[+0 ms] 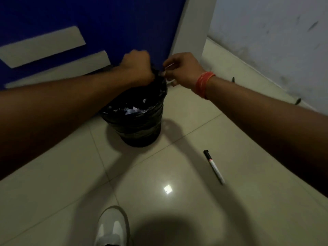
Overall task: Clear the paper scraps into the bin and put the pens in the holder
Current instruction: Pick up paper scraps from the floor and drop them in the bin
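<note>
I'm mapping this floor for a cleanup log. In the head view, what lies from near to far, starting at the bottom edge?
White shoe → marker pen on the tiles → black-lined bin with paper scraps inside → both hands, left hand and right hand, at the bag's far rim.

Left hand's fingers (142, 55) curled out of sight over bin (136, 128) rim; small blurred item in right hand (184, 70) unidentifiable; shoe (111, 228) cut by bottom edge; both forearms cropped.
</note>
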The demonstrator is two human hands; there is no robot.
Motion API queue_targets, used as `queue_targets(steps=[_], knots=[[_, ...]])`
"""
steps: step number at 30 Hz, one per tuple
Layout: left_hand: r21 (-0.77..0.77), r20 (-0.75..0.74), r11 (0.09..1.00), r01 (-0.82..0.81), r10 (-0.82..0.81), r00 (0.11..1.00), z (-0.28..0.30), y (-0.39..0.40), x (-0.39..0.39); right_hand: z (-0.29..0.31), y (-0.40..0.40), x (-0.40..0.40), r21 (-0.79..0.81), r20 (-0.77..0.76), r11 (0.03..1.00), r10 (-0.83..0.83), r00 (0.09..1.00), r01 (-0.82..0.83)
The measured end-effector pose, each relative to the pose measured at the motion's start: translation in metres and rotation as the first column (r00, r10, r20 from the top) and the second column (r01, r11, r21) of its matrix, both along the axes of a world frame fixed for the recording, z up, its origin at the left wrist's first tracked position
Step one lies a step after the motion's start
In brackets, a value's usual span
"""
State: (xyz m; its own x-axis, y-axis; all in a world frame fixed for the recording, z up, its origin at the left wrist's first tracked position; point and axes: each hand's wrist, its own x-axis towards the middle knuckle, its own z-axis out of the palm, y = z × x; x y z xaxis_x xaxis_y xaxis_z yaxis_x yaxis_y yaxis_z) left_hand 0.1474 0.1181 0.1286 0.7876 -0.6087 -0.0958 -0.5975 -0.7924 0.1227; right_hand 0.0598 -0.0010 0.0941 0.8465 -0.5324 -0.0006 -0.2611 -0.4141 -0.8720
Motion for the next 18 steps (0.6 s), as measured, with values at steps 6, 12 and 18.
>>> queue_targets(steps=[6,12,18], knots=[[-0.517,-0.192,0.836,0.184,-0.323,0.927,-0.033,-0.105,-0.074,-0.025,-0.077,-0.098,0.185,-0.056,0.882,-0.431,0.901,0.434],[-0.654,-0.598,0.755,0.047,-0.555,0.579,-0.088,-0.199,-0.189,-0.032,-0.118,-0.248,0.13,-0.131,0.662,-0.727,0.675,0.738],[-0.68,-0.666,0.727,0.093,-0.666,0.337,-0.11,-0.198,-0.276,-0.022,-0.089,-0.344,0.174,-0.135,0.395,-0.898,0.419,0.902]])
